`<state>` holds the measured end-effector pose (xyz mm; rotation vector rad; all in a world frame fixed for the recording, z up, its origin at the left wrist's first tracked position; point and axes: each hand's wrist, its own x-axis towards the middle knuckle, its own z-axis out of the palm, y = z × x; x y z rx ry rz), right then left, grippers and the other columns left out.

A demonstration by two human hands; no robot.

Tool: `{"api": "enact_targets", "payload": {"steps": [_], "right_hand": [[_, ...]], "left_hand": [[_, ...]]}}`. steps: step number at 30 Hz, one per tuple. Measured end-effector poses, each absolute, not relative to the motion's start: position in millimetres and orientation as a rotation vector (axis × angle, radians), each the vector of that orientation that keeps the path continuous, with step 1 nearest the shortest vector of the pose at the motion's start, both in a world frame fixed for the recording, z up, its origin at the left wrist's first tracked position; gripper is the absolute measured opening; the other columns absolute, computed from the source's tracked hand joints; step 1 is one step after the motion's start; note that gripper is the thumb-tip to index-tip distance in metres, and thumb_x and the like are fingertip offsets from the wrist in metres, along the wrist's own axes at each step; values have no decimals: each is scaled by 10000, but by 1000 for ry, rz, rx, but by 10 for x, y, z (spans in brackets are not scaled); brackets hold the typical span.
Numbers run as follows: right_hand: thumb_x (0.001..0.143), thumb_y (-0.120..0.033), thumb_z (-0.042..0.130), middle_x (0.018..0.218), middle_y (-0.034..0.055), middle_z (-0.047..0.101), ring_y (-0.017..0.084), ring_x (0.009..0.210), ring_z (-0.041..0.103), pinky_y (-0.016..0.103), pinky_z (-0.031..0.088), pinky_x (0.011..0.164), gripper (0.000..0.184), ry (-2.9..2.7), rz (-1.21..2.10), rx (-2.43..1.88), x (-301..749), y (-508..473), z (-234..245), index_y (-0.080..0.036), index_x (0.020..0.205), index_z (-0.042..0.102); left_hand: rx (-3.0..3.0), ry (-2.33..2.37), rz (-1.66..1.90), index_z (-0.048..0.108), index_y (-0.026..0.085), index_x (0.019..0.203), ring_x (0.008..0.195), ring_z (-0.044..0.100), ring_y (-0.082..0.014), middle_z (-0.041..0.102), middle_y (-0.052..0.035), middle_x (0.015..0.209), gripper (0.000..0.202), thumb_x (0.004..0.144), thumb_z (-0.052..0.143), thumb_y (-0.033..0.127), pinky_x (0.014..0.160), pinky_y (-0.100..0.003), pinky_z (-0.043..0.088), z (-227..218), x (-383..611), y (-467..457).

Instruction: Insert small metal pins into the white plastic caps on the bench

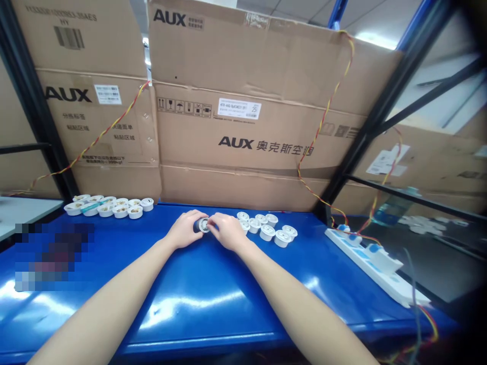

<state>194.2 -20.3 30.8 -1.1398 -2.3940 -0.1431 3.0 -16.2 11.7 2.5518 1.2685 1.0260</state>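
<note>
My left hand (185, 231) is closed around a small round white plastic housing (204, 225), held on its side above the blue table with its round face towards me. The fingers of my right hand (228, 232) are pinched together at the right edge of that face. Whatever lies between those fingertips, if anything, is hidden. Just beyond my right hand stand several similar round white housings (267, 232), their tops facing up. Farther off on the left, several white round cups (120, 211) sit close together in rows, with small yellowish parts in some.
The blue table (182, 309) backs onto large cardboard sheets (243, 66). A white power strip (376, 268) with plugs lies along the right edge by a black metal frame (350, 152). Twisted red-yellow wires (323, 116) hang down there. A blurred patch (53, 258) covers something at left.
</note>
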Motion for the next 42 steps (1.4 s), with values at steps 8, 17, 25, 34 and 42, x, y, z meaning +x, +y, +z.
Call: {"api": "enact_targets", "payload": {"steps": [8, 17, 25, 34, 42], "right_hand": [[922, -279, 482, 905, 50, 649, 162, 809, 583, 251, 380, 696, 198, -2403, -139, -1098, 1948, -221, 334, -213, 938, 669], [807, -231, 590, 836, 12, 685, 141, 718, 587, 258, 438, 713, 101, -2083, 475, -963, 1933, -120, 158, -194, 824, 683], [823, -302, 571, 715, -24, 597, 128, 637, 534, 255, 418, 650, 208, -2011, 552, -935, 1930, -159, 181, -207, 1002, 616], [864, -252, 474, 802, -13, 619, 140, 663, 547, 265, 406, 664, 198, -2043, 405, -1094, 1949, -128, 158, -227, 1055, 521], [783, -253, 616, 782, -16, 632, 153, 726, 579, 242, 354, 623, 302, -2366, 404, -1292, 1988, -123, 95, -230, 1069, 524]], "left_hand": [[2586, 1266, 1015, 594, 242, 1104, 1030, 585, -242, 639, -37, 1125, 385, 722, 645, 240, 935, -363, 437, 131, 44, -190], [2547, 1209, 1024, 604, 242, 1057, 965, 604, -225, 651, -29, 1082, 341, 724, 664, 287, 871, -339, 463, 143, 36, -206], [2491, 1213, 1075, 593, 235, 1079, 971, 607, -233, 649, -41, 1098, 374, 727, 671, 334, 858, -342, 473, 137, 30, -212], [2408, 1253, 1125, 584, 237, 1071, 946, 618, -217, 661, -31, 1078, 355, 751, 646, 375, 834, -325, 476, 120, 0, -179], [2446, 1505, 846, 584, 247, 1091, 1045, 570, -286, 642, -58, 1126, 388, 751, 637, 426, 870, -404, 451, -13, -54, -95]]}}
